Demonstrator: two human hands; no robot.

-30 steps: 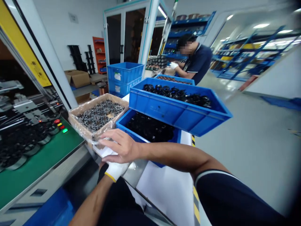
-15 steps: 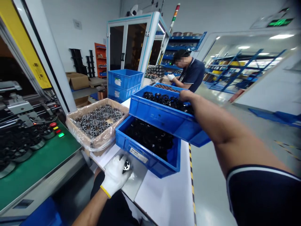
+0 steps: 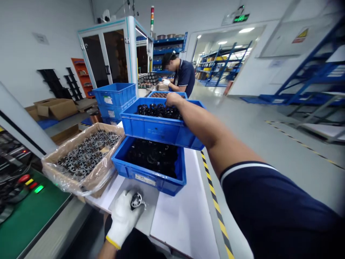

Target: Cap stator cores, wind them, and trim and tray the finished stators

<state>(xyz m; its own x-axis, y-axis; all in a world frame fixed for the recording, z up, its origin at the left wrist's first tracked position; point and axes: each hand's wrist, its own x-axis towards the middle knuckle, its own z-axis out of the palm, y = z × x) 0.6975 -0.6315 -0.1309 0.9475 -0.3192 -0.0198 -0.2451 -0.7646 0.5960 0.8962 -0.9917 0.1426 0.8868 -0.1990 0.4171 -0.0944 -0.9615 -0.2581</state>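
My left hand (image 3: pixel 124 212), in a white glove with a yellow cuff, is closed around a small metal stator core (image 3: pixel 136 200) with a slotted round face. It is low over the grey plate (image 3: pixel 151 212) at the table's front. My right hand (image 3: pixel 174 99), bare, reaches far forward to the upper blue bin (image 3: pixel 153 127), at the black ring-shaped parts (image 3: pixel 153 110) in it. Its fingers curl downward and their tips are hidden, so what they hold cannot be made out. Below sits a lower blue bin (image 3: pixel 167 186) with more black parts.
At left stands a plastic-lined carton (image 3: pixel 51 162) of metal cores. Stacked blue crates (image 3: pixel 114 95) stand behind it. A co-worker (image 3: pixel 185 73) in a dark shirt works beyond the bins. Striped tape (image 3: pixel 212 194) runs along the table's right edge. A green-topped machine bench (image 3: pixel 48 205) is at far left.
The view has swung right, so the surroundings sit further left. My left hand still holds the stator core, its slotted face now clearer. My right hand stays at the upper bin.
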